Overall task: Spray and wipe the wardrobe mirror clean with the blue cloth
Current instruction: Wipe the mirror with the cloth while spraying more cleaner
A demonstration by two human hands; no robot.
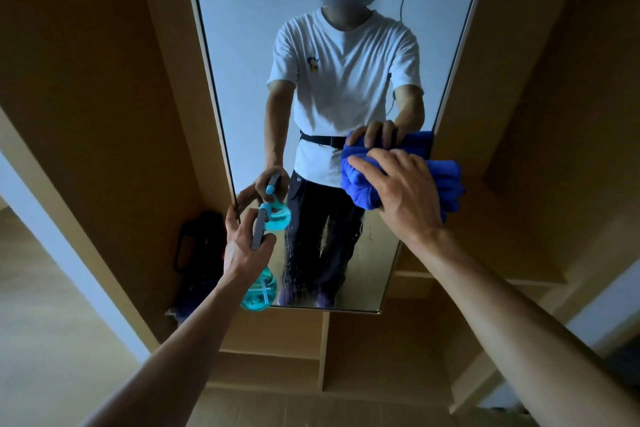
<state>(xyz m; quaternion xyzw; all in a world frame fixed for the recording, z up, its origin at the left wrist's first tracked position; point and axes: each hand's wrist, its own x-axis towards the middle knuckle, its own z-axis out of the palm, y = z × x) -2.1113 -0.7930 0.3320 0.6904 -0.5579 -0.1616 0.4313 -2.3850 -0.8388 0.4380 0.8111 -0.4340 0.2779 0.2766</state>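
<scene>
The tall wardrobe mirror (pixel 242 45) fills the upper middle of the head view, framed by wooden panels. My right hand (pixel 405 191) presses a folded blue cloth (pixel 446 184) against the glass near the mirror's right edge. My left hand (pixel 244 243) grips a spray bottle (pixel 259 291) of turquoise liquid with a grey head, its nozzle close to the mirror's lower left edge. Wet droplets and streaks (pixel 322 246) run down the lower glass. The mirror reflects a person in a white T-shirt, both hands, the cloth and the bottle.
Wooden wardrobe panels (pixel 121 97) flank the mirror. Open wooden shelves (pixel 325 357) sit below it. A dark bag (pixel 197 246) rests in the compartment at the lower left. Pale flooring lies at the far left.
</scene>
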